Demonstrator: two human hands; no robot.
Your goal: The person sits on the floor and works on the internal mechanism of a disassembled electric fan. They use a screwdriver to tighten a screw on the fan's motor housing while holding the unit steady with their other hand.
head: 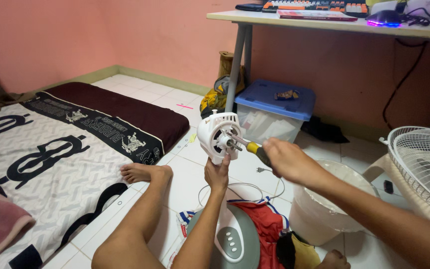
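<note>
Fan motor housing (218, 135) white w/ dark vents; screwdriver (253, 148) handle yellow & black. Fan base (235, 239) grey-green w/ white panel & buttons. Fan grille (424, 162) white. Cloth (262, 226) red w/ blue-white trim. Storage box (269, 112) clear w/ blue lid. Mattress (51, 159) white-grey w/ black pattern, maroon edge. Walls pink; floor (195, 174) white tile. Bucket (319, 209) off-white.

Even warm indoor light, soft shadows, sharp focus, slight wide-angle bend at edges.
</note>
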